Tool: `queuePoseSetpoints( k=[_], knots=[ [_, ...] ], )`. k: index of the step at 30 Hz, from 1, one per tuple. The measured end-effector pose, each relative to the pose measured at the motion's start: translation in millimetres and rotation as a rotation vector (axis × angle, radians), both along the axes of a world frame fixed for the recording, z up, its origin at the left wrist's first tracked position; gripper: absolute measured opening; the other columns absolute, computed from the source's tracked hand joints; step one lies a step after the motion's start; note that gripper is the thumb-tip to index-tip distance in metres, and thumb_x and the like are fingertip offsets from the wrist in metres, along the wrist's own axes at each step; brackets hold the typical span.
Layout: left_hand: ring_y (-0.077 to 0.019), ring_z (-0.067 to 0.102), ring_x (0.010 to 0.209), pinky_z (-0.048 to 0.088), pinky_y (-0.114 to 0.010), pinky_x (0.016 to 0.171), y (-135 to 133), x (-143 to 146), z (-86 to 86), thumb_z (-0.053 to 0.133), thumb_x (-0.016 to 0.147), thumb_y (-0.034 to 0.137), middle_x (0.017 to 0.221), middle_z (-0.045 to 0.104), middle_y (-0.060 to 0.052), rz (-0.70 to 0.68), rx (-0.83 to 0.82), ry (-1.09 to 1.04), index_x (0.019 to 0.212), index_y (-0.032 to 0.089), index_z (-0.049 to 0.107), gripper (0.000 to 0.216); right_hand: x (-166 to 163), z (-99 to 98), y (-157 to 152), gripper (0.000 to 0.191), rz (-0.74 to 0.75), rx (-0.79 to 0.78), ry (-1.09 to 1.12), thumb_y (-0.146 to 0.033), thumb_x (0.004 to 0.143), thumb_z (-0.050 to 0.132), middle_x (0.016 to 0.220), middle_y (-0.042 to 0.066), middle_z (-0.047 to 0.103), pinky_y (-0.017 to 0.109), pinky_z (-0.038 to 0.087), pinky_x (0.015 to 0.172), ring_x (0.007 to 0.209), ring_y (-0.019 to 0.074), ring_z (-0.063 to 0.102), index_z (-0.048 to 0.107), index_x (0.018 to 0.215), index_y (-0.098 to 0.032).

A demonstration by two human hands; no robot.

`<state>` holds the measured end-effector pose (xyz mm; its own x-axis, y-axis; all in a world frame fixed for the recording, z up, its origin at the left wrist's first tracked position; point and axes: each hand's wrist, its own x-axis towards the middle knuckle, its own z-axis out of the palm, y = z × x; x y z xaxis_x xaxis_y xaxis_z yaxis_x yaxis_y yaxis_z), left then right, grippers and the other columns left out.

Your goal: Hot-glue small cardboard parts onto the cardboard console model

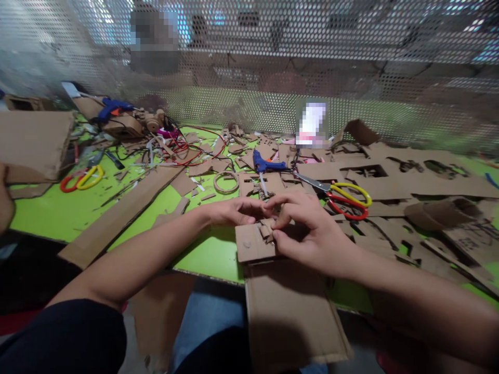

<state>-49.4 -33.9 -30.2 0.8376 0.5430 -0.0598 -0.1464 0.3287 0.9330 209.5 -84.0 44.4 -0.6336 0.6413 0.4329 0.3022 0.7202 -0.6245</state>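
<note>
Both my hands meet over a small cardboard assembly (253, 243) at the front edge of the green table (58, 213). My right hand (307, 228) pinches small cardboard pieces (268, 227) on top of it between thumb and fingers. My left hand (234, 210) lies beside it with fingers pressed against the same pieces from the left. A larger cardboard sheet (292, 317) hangs from the table edge over my lap.
A blue glue gun (265, 165) and red-yellow scissors (346, 197) lie just behind my hands. Cut cardboard sheets (409, 182) cover the right side. Another pair of scissors (81, 179), wires and a second glue gun (111, 109) lie at the left. A perforated metal screen (273, 67) closes the back. Another person's hand (5, 200) shows at the left edge.
</note>
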Motion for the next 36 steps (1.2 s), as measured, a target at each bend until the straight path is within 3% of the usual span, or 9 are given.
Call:
queuePoseSetpoints(
  k=[7, 14, 19, 30, 36],
  knots=[
    [-0.0235, 0.077, 0.108, 0.06, -0.03, 0.095, -0.5, -0.4, 3.1, 0.095, 0.08, 0.045, 0.121, 0.081, -0.014, 0.015, 0.01, 0.003, 0.128, 0.016, 0.079, 0.058, -1.4, -0.8, 0.0, 0.01, -0.018, 0.008, -0.006, -0.017, 0.088, 0.071, 0.124, 0.002, 0.074, 0.048, 0.038, 0.105, 0.115, 0.0243, 0.065, 0.064, 0.084, -0.023],
    [-0.0248, 0.078, 0.108, 0.06, -0.03, 0.094, -1.5, -5.4, 6.4, 0.094, 0.082, 0.041, 0.134, 0.079, -0.015, 0.027, 0.011, 0.051, 0.13, 0.016, 0.079, 0.056, -1.3, 1.4, -0.3, 0.007, -0.022, -0.019, -0.014, -0.02, 0.088, 0.069, 0.124, 0.003, 0.075, 0.048, 0.032, 0.106, 0.119, 0.0244, 0.064, 0.064, 0.083, -0.022],
    [-0.0254, 0.078, 0.109, 0.06, -0.033, 0.1, -0.5, -6.8, 6.7, 0.093, 0.083, 0.043, 0.136, 0.078, -0.016, 0.016, 0.029, 0.063, 0.131, 0.015, 0.079, 0.057, -1.4, 1.0, -0.3, 0.006, -0.027, -0.026, -0.006, -0.022, 0.088, 0.068, 0.123, 0.002, 0.074, 0.048, 0.032, 0.106, 0.12, 0.0241, 0.064, 0.064, 0.084, -0.022],
    [-0.0249, 0.078, 0.107, 0.06, -0.03, 0.092, -1.2, -6.3, 7.3, 0.094, 0.082, 0.04, 0.134, 0.078, -0.016, 0.034, 0.004, 0.053, 0.13, 0.016, 0.08, 0.056, -1.0, 1.4, -0.1, 0.007, -0.022, -0.012, -0.01, -0.021, 0.089, 0.068, 0.124, 0.002, 0.074, 0.049, 0.033, 0.106, 0.119, 0.0243, 0.064, 0.064, 0.084, -0.022],
    [-0.0248, 0.077, 0.113, 0.059, -0.03, 0.095, -1.2, -4.9, 1.3, 0.093, 0.082, 0.041, 0.133, 0.079, -0.014, 0.046, 0.027, 0.018, 0.129, 0.019, 0.08, 0.053, -0.7, 1.1, 0.1, 0.008, -0.022, 0.0, -0.012, -0.019, 0.088, 0.069, 0.122, 0.001, 0.074, 0.049, 0.034, 0.105, 0.116, 0.024, 0.063, 0.064, 0.084, -0.023]
  ],
)
